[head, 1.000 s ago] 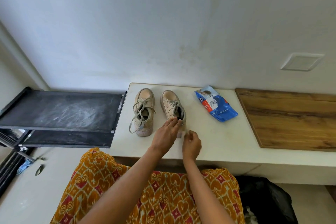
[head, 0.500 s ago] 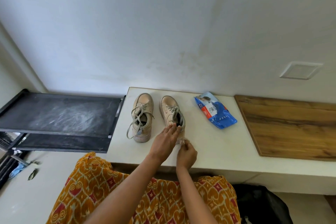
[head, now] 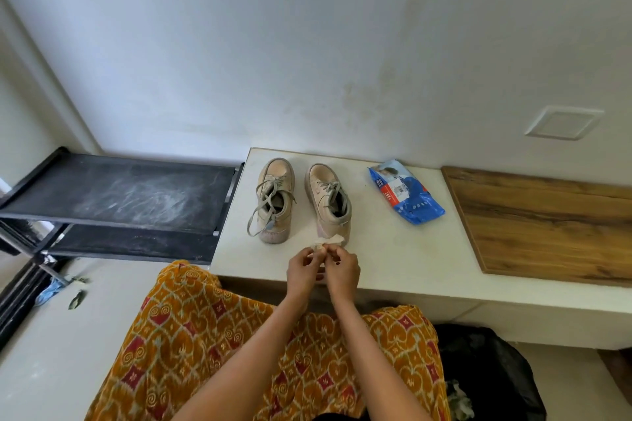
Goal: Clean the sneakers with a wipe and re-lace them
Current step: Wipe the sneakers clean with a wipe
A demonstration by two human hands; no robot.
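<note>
Two beige sneakers stand side by side on the white counter (head: pixel 393 249), toes toward the wall. The left sneaker (head: pixel 275 198) has loose grey laces trailing over its side. The right sneaker (head: pixel 328 202) is laced. Just in front of the right sneaker's heel, my left hand (head: pixel 302 270) and my right hand (head: pixel 342 268) are close together, both pinching a small crumpled white wipe (head: pixel 326 243) between their fingertips. Neither hand touches a shoe.
A blue pack of wipes (head: pixel 405 195) lies right of the shoes. A wooden board (head: pixel 547 225) covers the counter's right part. A black shelf rack (head: pixel 119 195) stands to the left. A black bin bag (head: pixel 489 369) sits below at the right.
My left hand came off the right sneaker's heel and drew back to meet my right hand. Both now hold the wipe in front of the shoe.
</note>
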